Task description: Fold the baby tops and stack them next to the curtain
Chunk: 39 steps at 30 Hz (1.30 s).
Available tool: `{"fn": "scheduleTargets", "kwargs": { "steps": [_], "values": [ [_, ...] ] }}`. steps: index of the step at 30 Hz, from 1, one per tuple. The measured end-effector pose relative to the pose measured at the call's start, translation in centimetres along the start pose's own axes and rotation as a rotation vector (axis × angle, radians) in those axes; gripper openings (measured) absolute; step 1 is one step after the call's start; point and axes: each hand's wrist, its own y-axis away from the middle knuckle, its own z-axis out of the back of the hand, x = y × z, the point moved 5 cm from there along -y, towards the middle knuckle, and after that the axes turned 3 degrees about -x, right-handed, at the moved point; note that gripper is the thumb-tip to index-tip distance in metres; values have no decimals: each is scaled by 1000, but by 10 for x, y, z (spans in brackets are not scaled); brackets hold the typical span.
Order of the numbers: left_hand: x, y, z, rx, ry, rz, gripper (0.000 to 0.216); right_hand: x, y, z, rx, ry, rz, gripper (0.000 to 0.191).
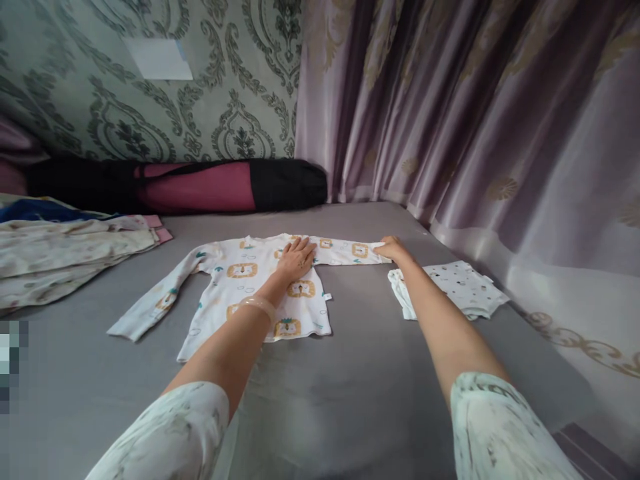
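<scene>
A small white long-sleeved shirt [240,280] with orange lion prints lies spread flat on a grey bed sheet [350,373]. My left hand [296,259] rests flat on the shirt's chest near the collar, fingers stretched out. My right hand [394,249] pinches the cuff end of the shirt's right sleeve, which is stretched out sideways. The shirt's left sleeve angles down toward the front left.
A folded white spotted garment [460,287] lies to the right of my right arm. A pile of patterned cloth [65,253] sits at the left. A black and maroon bolster [200,185] lies along the wallpapered wall. Purple curtains [475,120] hang at the right.
</scene>
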Motion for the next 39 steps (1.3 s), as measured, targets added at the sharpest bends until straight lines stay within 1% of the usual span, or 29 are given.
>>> {"fn": "scheduleTargets", "kwargs": {
  "steps": [4, 6, 10, 12, 14, 16, 17, 19, 21, 24, 27, 31, 33, 36, 37, 39],
  "values": [
    [0, 0, -1, 10, -10, 7, 49, -2, 0, 1, -103, -96, -12, 41],
    [1, -1, -2, 6, -3, 8, 50, -2, 2, -1, -132, -97, -38, 42],
    [0, 0, -1, 9, 8, 1, 50, 5, 8, -4, -119, 17, -112, 41],
    [-1, 1, 0, 14, 8, 1, 50, 17, 11, 0, -163, 110, -101, 44],
    [-2, 1, 2, 15, 8, 2, 50, 40, 14, 5, -249, 204, 1, 44],
    [-2, 2, 3, 14, 8, 2, 50, 72, 16, 5, -299, 247, 183, 37],
    [-2, 1, 2, 17, 10, 2, 50, 90, 16, 2, -294, 226, 282, 33],
    [-2, 1, 0, 22, 13, 4, 51, 125, 16, -10, -202, 135, 442, 33],
    [-1, 0, -1, 19, 14, 2, 51, 154, 14, -24, -111, 71, 499, 35],
    [-1, -1, -2, 7, 8, -5, 52, 179, 7, -39, -33, 44, 462, 30],
    [-2, -1, -2, 8, 4, -3, 51, 188, 1, -44, -19, 42, 399, 28],
    [-2, 0, -1, 11, 9, 2, 51, 190, 0, -45, 28, 66, 392, 25],
    [-2, 0, -1, 12, 14, 6, 52, 191, 4, -43, -24, 71, 437, 26],
    [-2, 0, -1, 15, 13, 20, 51, 190, 13, -43, -198, 74, 510, 30],
    [-2, 0, -1, 16, 10, 24, 51, 188, 16, -45, -234, 67, 519, 31],
    [-2, -1, -1, 13, 5, 25, 50, 184, 18, -51, -238, 29, 513, 33]
  ]
}}
